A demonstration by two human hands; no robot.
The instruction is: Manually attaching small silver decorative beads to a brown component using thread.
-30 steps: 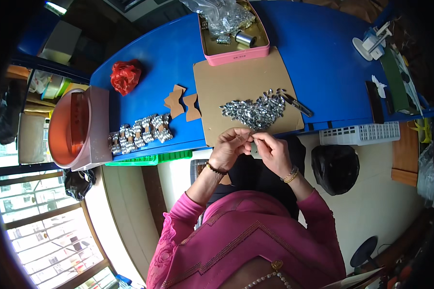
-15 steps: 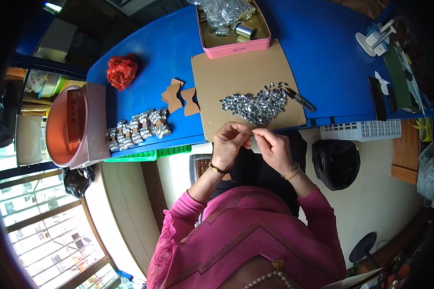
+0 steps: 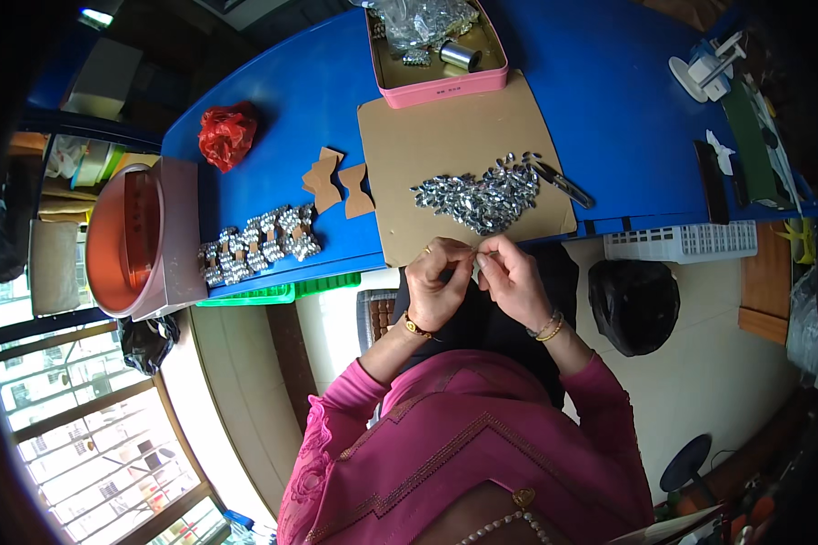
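Now see left hand (image 3: 438,286) turned slightly versus 0.5 s ago, fingertips up close to right hand (image 3: 520,286) at near edge of cardboard sheet (image 3: 445,132). Pinching with both; can't tell on what, too small. Find silver gem pile (image 3: 482,202) just beyond, unmoved. Open room on blue table (image 3: 600,100), right of pink tin (image 3: 477,88); slim tool (image 3: 563,184) across sheet's right edge.

Daylight is pouring from window (image 3: 109,454) off desk's (image 3: 609,136) near left corner; panes are glaring white. 1 small light (image 3: 95,16) is shining beyond far left edge; space behind that edge is lying dim. Silver stones (image 3: 477,202) by near edge and metal spool (image 3: 459,56) by far edge are glinting. Fisheye is bending desk edges; all 4 picture corners are showing black. Detail between left hand (image 3: 438,286) and right hand (image 3: 518,286) is looking too tiny to resolve.
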